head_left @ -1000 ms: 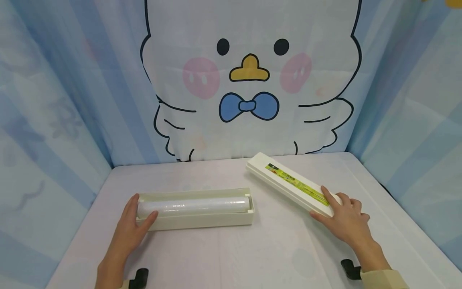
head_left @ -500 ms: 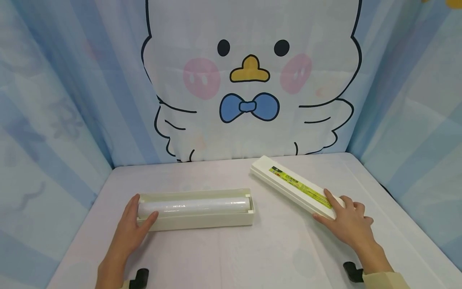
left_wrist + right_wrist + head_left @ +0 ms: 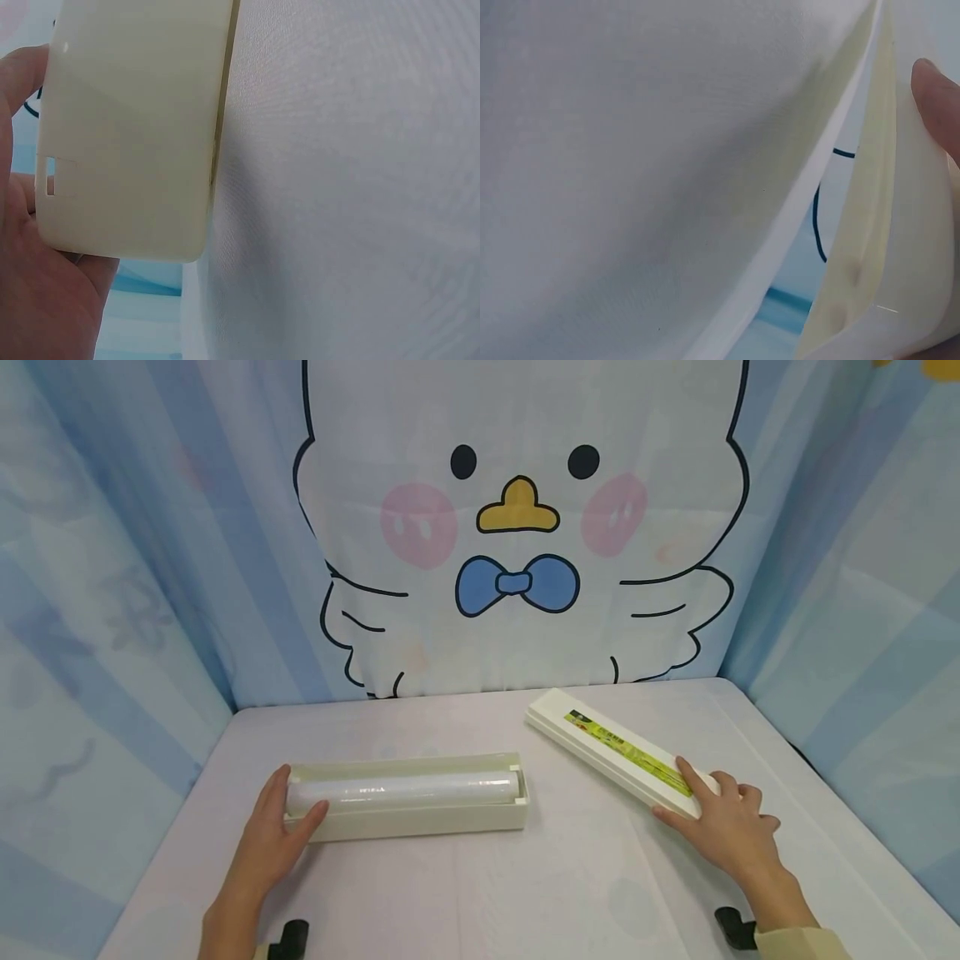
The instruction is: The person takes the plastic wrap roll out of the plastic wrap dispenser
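Note:
A long cream plastic cling film box (image 3: 420, 821) lies on the table with a clear roll of cling film (image 3: 435, 787) inside it. My left hand (image 3: 270, 837) grips the box's left end, thumb at the near rim and fingers round the far side. The box's end wall (image 3: 135, 150) fills part of the left wrist view. To the right, my right hand (image 3: 727, 831) holds the near end of the white lid (image 3: 592, 747), which slants away to the back left and bears a green label (image 3: 630, 750). In the right wrist view, a gap shows under the lid's near end (image 3: 919, 225).
A white cloth covers the table (image 3: 480, 893). Behind it hangs a curtain (image 3: 517, 643) printed with a cartoon bird, and blue striped curtains (image 3: 97, 693) close in the sides. Black wrist straps or mounts (image 3: 288, 937) sit at both wrists.
My right hand has moved the lid slightly to the right and nearer to me, and lower in the view. The left hand and the box have stayed in place.

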{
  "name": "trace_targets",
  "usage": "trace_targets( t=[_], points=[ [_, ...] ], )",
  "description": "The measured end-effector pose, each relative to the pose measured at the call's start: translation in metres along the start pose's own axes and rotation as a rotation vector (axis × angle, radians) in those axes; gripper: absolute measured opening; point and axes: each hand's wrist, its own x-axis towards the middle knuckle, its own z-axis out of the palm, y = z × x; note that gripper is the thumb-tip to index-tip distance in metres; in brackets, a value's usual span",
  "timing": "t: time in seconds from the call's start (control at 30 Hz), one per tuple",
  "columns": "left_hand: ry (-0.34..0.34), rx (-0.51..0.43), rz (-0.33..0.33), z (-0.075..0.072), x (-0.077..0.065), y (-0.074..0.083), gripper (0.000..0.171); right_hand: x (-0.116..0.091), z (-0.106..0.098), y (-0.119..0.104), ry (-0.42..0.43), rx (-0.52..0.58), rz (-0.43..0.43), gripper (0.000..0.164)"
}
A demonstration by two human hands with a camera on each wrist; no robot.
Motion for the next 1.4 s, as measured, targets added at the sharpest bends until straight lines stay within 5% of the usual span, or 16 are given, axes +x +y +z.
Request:
trace_targets(
  t=[0.67,1.4],
  points=[
    [0.021,-0.010,0.044,-0.0020,-0.0006,0.0006,0.096,0.0019,0.0008,-0.0017,-0.063,0.014,0.068,0.101],
    [-0.002,0.000,0.010,-0.0020,-0.0015,0.0019,0.097,-0.0019,-0.0004,-0.0022,-0.186,-0.003,0.002,0.104]
  ],
)
